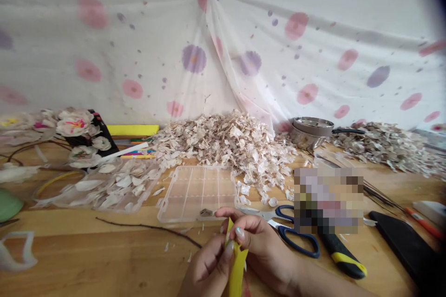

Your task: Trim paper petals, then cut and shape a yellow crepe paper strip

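At the front of the table, a yellow paper strip (pixel 237 271) hangs down from between my hands. The fingers of my left hand (pixel 212 260) are closed on its near side, thumb pressed against it. My right hand (pixel 259 241) pinches the upper part between thumb and fingers. Just beyond my right hand lie scissors (pixel 298 240) with dark blue handles, partly covered by that hand. A clear compartment box (pixel 202 190) sits past my fingertips, with a small metal piece (pixel 206 212) by its near edge. A thin dark twig (pixel 149 226) runs toward my left hand.
A large heap of pale dried petals (pixel 230 144) stands at the back, another heap (pixel 390 146) at right. Between them is a metal pot (pixel 310 132). At right lie a black-and-yellow handle (pixel 343 255) and a black flat object (pixel 404 246). Petal flowers (pixel 75 123) stand at left.
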The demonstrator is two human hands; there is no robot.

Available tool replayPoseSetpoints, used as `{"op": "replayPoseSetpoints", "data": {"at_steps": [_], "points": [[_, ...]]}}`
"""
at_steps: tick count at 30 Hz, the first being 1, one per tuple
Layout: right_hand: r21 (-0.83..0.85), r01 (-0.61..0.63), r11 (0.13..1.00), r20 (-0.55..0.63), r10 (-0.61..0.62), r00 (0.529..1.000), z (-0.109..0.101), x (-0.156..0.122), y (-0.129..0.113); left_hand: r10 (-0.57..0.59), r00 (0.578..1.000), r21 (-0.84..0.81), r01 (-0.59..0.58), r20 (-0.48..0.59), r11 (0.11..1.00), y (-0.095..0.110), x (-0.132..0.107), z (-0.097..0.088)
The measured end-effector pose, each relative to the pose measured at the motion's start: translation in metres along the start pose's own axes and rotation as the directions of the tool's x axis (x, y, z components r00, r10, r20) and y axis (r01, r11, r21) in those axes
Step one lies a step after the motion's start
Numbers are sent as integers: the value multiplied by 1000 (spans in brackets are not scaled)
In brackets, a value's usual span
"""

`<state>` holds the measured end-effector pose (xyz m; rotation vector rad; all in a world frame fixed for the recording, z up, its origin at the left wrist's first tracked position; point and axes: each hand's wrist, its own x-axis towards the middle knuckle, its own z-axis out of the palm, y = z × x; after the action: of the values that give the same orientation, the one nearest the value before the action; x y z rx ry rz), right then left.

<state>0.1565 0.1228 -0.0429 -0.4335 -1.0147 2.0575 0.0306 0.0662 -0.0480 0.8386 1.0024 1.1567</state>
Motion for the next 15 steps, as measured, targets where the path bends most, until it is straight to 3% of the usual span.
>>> {"op": "replayPoseSetpoints", "data": {"at_steps": [4, 10, 15], "points": [[5, 24, 1000, -59, -24, 998, 1, 0, 1, 53, 998, 33, -54, 14, 998, 0, -2, -3], [-177, 224, 958, -165, -253, 953, -1, 1, 0, 174, 970, 157, -147, -172, 977, 4, -4, 0], [-158, 81, 984, -159, -107, 982, -3, 1, 1, 227, 936, 203, -175, -271, 963, 3, -4, 2]]}}
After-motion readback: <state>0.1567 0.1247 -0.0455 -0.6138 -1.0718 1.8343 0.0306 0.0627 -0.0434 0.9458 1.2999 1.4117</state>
